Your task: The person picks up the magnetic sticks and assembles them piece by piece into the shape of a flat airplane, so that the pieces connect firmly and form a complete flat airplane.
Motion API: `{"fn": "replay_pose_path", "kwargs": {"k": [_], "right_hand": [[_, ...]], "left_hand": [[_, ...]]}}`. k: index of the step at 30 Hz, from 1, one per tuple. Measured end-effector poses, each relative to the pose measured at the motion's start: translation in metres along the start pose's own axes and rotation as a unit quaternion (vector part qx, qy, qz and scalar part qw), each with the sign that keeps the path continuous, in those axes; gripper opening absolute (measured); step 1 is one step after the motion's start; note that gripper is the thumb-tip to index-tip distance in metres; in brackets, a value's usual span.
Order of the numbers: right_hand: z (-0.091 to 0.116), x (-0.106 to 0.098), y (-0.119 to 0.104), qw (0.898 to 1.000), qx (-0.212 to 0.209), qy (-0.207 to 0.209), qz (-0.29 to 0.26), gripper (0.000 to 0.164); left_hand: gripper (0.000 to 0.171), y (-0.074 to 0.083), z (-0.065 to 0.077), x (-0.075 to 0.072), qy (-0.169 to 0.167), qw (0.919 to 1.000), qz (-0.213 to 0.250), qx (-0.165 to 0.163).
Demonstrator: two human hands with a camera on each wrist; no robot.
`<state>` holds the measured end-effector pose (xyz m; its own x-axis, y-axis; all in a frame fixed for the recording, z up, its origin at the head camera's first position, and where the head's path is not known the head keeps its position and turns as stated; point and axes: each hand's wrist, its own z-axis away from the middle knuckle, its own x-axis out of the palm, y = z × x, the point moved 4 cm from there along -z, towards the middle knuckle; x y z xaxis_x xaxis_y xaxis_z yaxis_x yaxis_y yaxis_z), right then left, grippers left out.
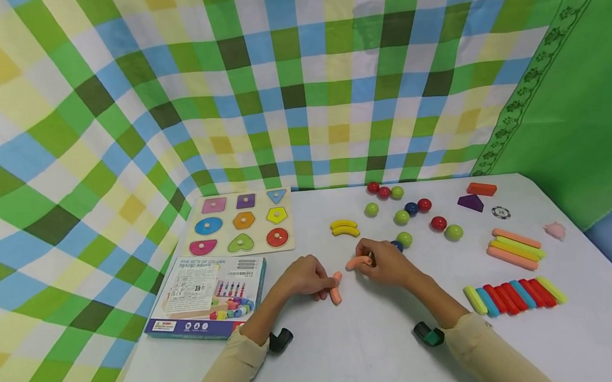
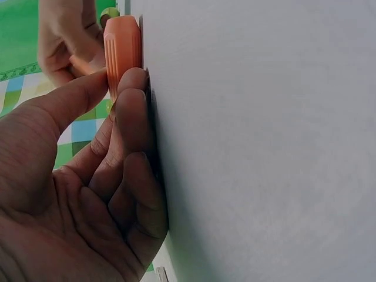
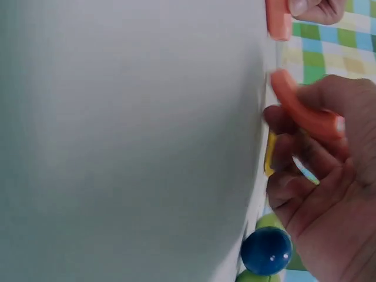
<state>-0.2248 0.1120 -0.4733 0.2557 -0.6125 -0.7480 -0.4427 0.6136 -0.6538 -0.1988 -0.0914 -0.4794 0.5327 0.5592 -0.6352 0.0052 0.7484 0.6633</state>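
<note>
In the head view my left hand [image 1: 303, 276] rests low over the white table. It pinches a curved orange stick [image 1: 336, 297] between thumb and fingertips. Up close in the left wrist view, that orange stick [image 2: 123, 44] has ridged sides and bevelled ends. To its right, my right hand [image 1: 388, 262] holds a second curved orange stick [image 1: 357, 262] between thumb and fingers. This second stick [image 3: 311, 119] is tilted in the right wrist view, its free end pointing toward the left hand. A small gap separates the two sticks.
Two curved yellow sticks [image 1: 345, 229] lie beyond the hands. Red, green and blue balls [image 1: 401, 217] are scattered behind the right hand. At left are a shape puzzle board [image 1: 221, 216] and a flat box [image 1: 225, 329]. Rows of coloured sticks [image 1: 514, 297] lie at right.
</note>
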Motion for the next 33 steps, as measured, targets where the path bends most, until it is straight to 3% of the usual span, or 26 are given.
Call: {"fn": "replay_pose_path", "kwargs": {"k": [6, 17, 23, 29, 31, 33], "right_hand": [[0.002, 0.005, 0.004, 0.999, -0.001, -0.016, 0.033, 0.016], [-0.001, 0.012, -0.003, 0.998, -0.029, -0.035, 0.034, 0.018], [0.006, 0.003, -0.003, 0.998, -0.034, -0.005, 0.043, 0.022], [0.024, -0.028, 0.012, 0.997, 0.038, 0.062, 0.034, 0.022], [0.03, -0.04, 0.02, 0.993, 0.071, 0.087, 0.04, 0.022], [0.034, -0.049, 0.029, 0.989, 0.098, 0.103, 0.046, 0.025]], "left_hand": [[0.031, 0.0, -0.002, 0.0, 0.003, 1.0, -0.001, -0.004], [0.034, 0.004, 0.0, 0.004, -0.012, 0.9999, -0.007, 0.005], [0.035, 0.003, 0.001, 0.01, -0.013, 0.9999, -0.006, 0.007], [0.042, 0.002, 0.005, 0.017, -0.042, 0.9983, -0.013, 0.039], [0.045, 0.003, 0.005, 0.015, -0.031, 0.9982, -0.031, 0.041], [0.044, 0.005, 0.004, 0.009, 0.006, 0.9971, -0.062, 0.045]]}}
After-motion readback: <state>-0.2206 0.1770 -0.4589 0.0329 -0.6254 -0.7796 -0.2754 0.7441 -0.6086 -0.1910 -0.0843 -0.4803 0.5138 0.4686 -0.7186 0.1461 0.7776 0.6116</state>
